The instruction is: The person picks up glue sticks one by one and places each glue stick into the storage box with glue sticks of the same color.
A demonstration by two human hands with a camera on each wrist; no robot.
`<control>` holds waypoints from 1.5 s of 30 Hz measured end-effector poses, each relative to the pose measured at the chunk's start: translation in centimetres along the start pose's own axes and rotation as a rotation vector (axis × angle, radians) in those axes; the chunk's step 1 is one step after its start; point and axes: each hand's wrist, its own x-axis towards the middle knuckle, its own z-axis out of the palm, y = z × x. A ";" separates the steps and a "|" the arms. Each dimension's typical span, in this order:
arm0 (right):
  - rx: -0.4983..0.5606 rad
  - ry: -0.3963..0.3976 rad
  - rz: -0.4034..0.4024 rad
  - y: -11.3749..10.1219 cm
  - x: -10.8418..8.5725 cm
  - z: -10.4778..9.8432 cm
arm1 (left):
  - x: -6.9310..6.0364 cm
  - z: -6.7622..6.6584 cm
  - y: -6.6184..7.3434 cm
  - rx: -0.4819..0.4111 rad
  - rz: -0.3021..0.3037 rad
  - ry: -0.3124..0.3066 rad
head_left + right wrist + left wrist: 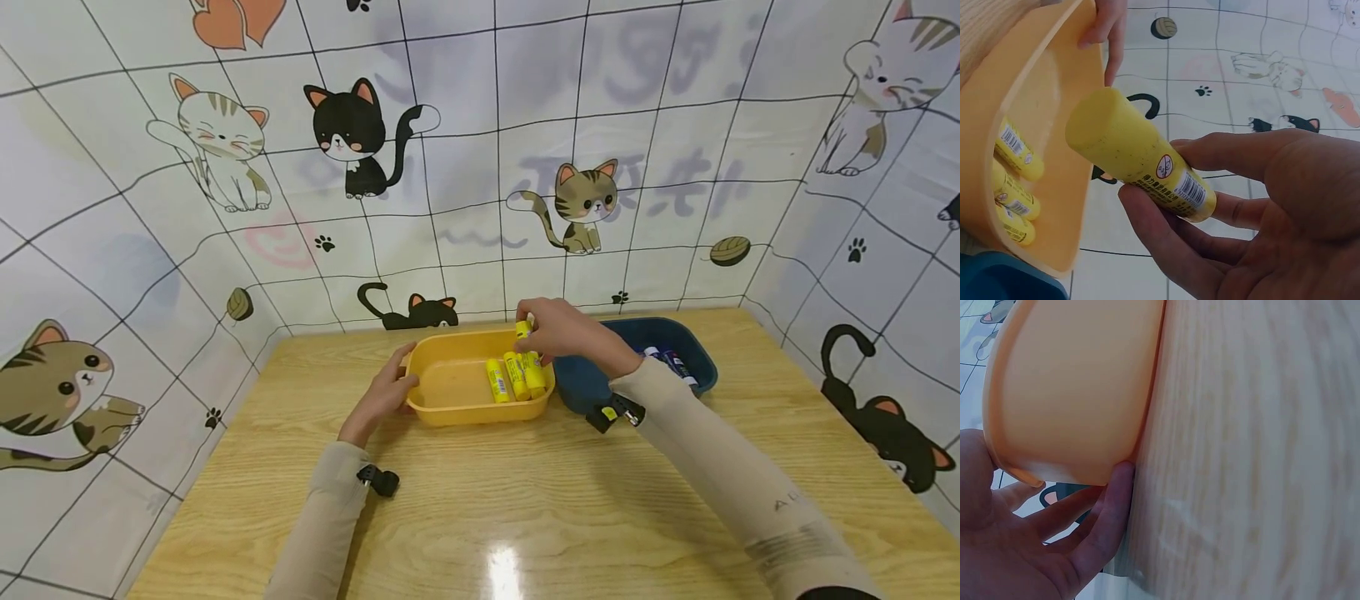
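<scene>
My right hand (pixel 566 329) pinches a yellow glue stick (pixel 1147 159) between thumb and fingers, above the right part of a yellow plastic basket (pixel 450 417). Its printed label and barcode face the right wrist camera. Several more yellow glue sticks (pixel 497 381) lie side by side in the basket's right half. At the basket's left end, my left hand (pixel 381 393) grips the wall, the thumb over the rim and fingers along the outside. Up close in the left wrist view, fingertips (pixel 1124 472) touch the basket's outer end.
A dark blue basket (pixel 705 367) stands right beside the yellow one, partly hidden by my right hand and forearm. In it lie white and dark blue tubes (pixel 675 364). The wooden table (pixel 450 500) meets a wall covering (pixel 465 208) printed with cats just behind the baskets.
</scene>
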 end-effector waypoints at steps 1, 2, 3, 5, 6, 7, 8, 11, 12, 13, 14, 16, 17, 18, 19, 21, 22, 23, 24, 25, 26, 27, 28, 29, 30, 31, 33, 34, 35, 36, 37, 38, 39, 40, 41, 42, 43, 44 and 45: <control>0.011 -0.003 0.005 0.0 0.4 0.1 | 0.2 0.0 -0.3 0.002 0.003 0.008; 0.021 -0.005 0.007 0.1 0.8 0.1 | 0.4 0.1 -0.6 0.005 0.006 0.018; 0.031 -0.006 0.010 0.1 1.1 0.2 | 0.5 0.1 -0.9 0.006 0.011 0.025; 0.046 -0.013 0.020 0.3 1.9 0.5 | 0.6 0.2 -1.2 0.009 0.021 0.030; 0.053 -0.018 0.029 0.4 2.2 0.6 | 0.7 0.2 -1.3 0.010 0.025 0.031; 0.060 -0.023 0.037 0.4 2.4 0.8 | 0.6 0.3 -1.4 0.010 0.029 0.030; 0.068 -0.029 0.042 0.4 2.7 0.9 | 0.6 0.3 -1.4 0.009 0.030 0.028; 0.083 -0.046 0.043 0.3 3.4 1.4 | 0.6 0.3 -1.3 0.009 0.029 0.021; 0.085 -0.049 0.038 0.2 3.7 1.6 | 0.5 0.2 -1.2 0.007 0.026 0.021; 0.091 -0.050 0.034 0.1 4.0 1.8 | 0.4 0.2 -1.0 0.004 0.022 0.019; 0.097 -0.050 0.033 -0.1 4.2 2.0 | 0.3 0.1 -0.7 0.003 0.018 0.015; 0.115 -0.056 0.033 -0.4 4.8 2.4 | 0.0 0.0 0.0 0.000 0.009 0.005; 0.126 -0.061 0.037 -0.6 5.1 2.6 | -0.2 0.0 0.4 0.000 0.004 -0.001; 0.133 -0.068 0.041 -0.7 5.4 2.8 | -0.5 -0.1 0.8 0.002 0.000 -0.007; 0.145 -0.077 0.045 -0.9 5.7 3.1 | -0.7 -0.1 1.1 0.006 -0.002 -0.013; 0.145 -0.094 0.051 -1.1 6.3 3.6 | -1.1 -0.1 1.7 0.011 -0.002 -0.019; 0.144 -0.101 0.054 -1.1 6.6 3.8 | -1.2 -0.1 1.8 0.011 -0.001 -0.020; 0.139 -0.104 0.056 -1.1 6.9 4.0 | -1.2 -0.1 1.7 0.009 0.000 -0.019; 0.131 -0.106 0.059 -1.1 7.2 4.3 | -1.1 -0.1 1.6 0.007 0.001 -0.015; 0.124 -0.105 0.062 -1.1 7.5 4.4 | -0.9 -0.1 1.3 0.003 0.003 -0.011; 0.118 -0.102 0.068 -1.0 7.7 4.6 | -0.7 -0.1 1.0 0.000 0.005 -0.007; 0.119 -0.100 0.073 -1.0 7.9 4.8 | -0.4 0.0 0.6 0.000 0.006 -0.001; 0.115 -0.100 0.078 -0.9 8.2 5.0 | -0.2 0.0 0.2 -0.001 0.007 0.004; 0.114 -0.101 0.084 -0.9 8.4 5.2 | 0.0 0.1 -0.2 -0.001 0.008 0.012; 0.108 -0.103 0.091 -0.8 8.5 5.4 | 0.2 0.1 -0.6 0.004 0.009 0.018; 0.104 -0.107 0.098 -0.8 8.7 5.5 | 0.3 0.2 -0.9 0.009 0.012 0.023; 0.097 -0.111 0.109 -0.6 8.9 5.9 | 0.5 0.3 -1.2 0.018 0.018 0.030; 0.090 -0.112 0.115 -0.5 9.1 6.0 | 0.6 0.3 -1.3 0.019 0.020 0.033; 0.085 -0.112 0.120 -0.5 9.2 6.2 | 0.6 0.3 -1.4 0.022 0.023 0.033; 0.076 -0.112 0.123 -0.4 9.3 6.3 | 0.7 0.3 -1.4 0.025 0.025 0.031; 0.069 -0.115 0.124 -0.3 9.5 6.5 | 0.7 0.4 -1.5 0.025 0.025 0.032; 0.062 -0.120 0.125 -0.2 9.6 6.6 | 0.7 0.4 -1.4 0.025 0.024 0.034; 0.047 -0.127 0.124 -0.1 9.7 6.7 | 0.7 0.4 -1.4 0.029 0.023 0.037; 0.034 -0.132 0.124 0.0 9.9 6.8 | 0.7 0.3 -1.4 0.031 0.021 0.039; 0.022 -0.138 0.126 0.0 10.0 6.9 | 0.7 0.3 -1.4 0.034 0.021 0.041; 0.006 -0.144 0.129 0.0 10.1 7.0 | 0.5 0.3 -0.9 0.027 0.014 0.037; -0.010 -0.147 0.131 0.0 10.1 7.1 | 0.5 0.3 -0.9 0.027 0.014 0.038; -0.016 -0.146 0.136 0.1 10.1 7.2 | 0.5 0.2 -0.9 0.028 0.015 0.037; -0.022 -0.141 0.141 0.2 10.2 7.2 | 0.5 0.2 -1.0 0.029 0.016 0.036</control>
